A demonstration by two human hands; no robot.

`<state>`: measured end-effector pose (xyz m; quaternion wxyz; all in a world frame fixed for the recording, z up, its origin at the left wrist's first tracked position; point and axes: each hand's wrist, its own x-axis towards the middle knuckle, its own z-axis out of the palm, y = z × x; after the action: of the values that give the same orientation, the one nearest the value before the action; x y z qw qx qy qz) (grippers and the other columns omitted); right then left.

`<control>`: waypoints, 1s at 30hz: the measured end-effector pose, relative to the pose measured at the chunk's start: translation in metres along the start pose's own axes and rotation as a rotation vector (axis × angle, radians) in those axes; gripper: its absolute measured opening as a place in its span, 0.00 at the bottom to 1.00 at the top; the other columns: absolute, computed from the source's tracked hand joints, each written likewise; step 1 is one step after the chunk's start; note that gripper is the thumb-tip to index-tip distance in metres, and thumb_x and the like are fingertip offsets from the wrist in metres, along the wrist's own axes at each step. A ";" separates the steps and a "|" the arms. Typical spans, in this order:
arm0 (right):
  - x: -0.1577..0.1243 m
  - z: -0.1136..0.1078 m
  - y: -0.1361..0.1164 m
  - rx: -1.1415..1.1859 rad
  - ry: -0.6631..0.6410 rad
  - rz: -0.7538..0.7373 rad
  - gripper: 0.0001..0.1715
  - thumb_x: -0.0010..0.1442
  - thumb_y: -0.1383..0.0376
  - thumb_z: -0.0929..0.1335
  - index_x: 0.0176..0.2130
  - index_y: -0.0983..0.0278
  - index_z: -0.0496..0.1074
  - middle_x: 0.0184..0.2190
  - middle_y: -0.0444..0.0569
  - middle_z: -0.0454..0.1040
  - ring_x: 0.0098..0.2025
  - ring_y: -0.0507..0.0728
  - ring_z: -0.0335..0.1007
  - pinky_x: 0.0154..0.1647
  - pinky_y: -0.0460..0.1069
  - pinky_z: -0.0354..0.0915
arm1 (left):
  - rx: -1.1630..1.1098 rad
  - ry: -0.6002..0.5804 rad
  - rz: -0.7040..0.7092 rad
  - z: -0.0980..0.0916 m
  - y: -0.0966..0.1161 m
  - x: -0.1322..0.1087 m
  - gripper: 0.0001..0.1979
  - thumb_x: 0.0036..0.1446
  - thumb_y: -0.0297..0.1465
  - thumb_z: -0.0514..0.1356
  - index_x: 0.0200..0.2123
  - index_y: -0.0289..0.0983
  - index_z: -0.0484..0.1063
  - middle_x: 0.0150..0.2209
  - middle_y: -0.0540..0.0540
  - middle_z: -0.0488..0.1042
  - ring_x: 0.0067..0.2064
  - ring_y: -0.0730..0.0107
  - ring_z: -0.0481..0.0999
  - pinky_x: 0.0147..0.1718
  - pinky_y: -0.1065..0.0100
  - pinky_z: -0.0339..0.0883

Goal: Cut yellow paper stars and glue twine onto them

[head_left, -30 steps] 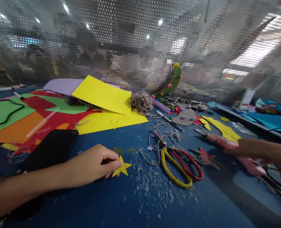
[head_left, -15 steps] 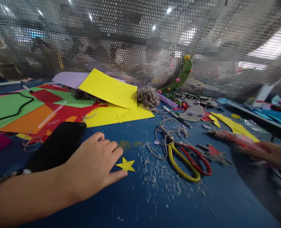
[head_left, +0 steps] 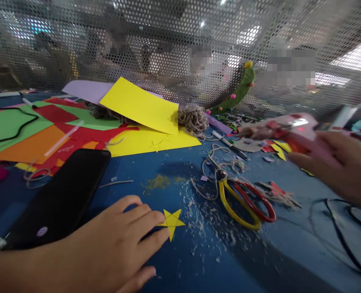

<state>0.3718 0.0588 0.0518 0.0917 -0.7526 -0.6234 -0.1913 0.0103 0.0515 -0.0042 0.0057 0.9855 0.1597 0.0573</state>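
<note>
left hand (head_left: 113, 244) against yellow star (head_left: 171, 221)

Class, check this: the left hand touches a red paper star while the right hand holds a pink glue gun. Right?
No. The head view shows the star is yellow, not red; the left hand touches it while the right hand holds the pink glue gun.

A: What colour is the star (head_left: 171, 221)?
B: Yellow, on a blue table (head_left: 198, 272).
A: And the scissors (head_left: 244, 203)?
B: One handle yellow, one red.
A: The rest?
B: Pink glue gun (head_left: 293, 132), black phone (head_left: 61, 199), grey screen (head_left: 168, 32) dotted with holes.
</note>
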 end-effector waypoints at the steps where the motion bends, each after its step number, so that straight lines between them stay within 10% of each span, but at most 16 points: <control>1: -0.004 -0.001 -0.022 0.013 -0.026 -0.061 0.27 0.48 0.41 0.59 0.24 0.63 0.58 0.15 0.42 0.58 0.15 0.47 0.50 0.15 0.46 0.48 | 0.032 0.008 -0.004 0.003 0.002 -0.001 0.17 0.58 0.38 0.48 0.48 0.40 0.63 0.45 0.52 0.72 0.41 0.69 0.70 0.39 0.67 0.58; 7: -0.019 0.034 -0.103 0.223 -0.148 -0.518 0.27 0.53 0.48 0.59 0.43 0.65 0.62 0.34 0.53 0.70 0.31 0.57 0.67 0.27 0.49 0.62 | 0.068 0.055 0.057 0.016 0.008 -0.006 0.17 0.60 0.30 0.42 0.51 0.38 0.61 0.49 0.53 0.69 0.41 0.70 0.69 0.39 0.65 0.59; 20: -0.028 0.047 -0.098 0.222 -0.054 -0.473 0.33 0.54 0.47 0.56 0.43 0.73 0.63 0.26 0.56 0.71 0.22 0.57 0.66 0.17 0.48 0.59 | 0.041 0.193 -0.059 0.039 0.001 -0.009 0.20 0.56 0.34 0.46 0.51 0.34 0.61 0.52 0.49 0.65 0.49 0.68 0.64 0.45 0.69 0.58; 30: -0.034 0.045 -0.097 0.221 -0.015 -0.508 0.34 0.54 0.47 0.56 0.42 0.74 0.64 0.25 0.57 0.70 0.20 0.56 0.65 0.14 0.48 0.56 | 0.073 0.089 -0.058 0.033 0.000 -0.008 0.19 0.59 0.33 0.44 0.54 0.43 0.56 0.52 0.54 0.65 0.47 0.65 0.65 0.43 0.63 0.55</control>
<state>0.2804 0.0651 -0.0129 0.1176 -0.5589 -0.8100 -0.1332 0.0061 0.0494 -0.0380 -0.0358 0.9764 0.1905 0.0949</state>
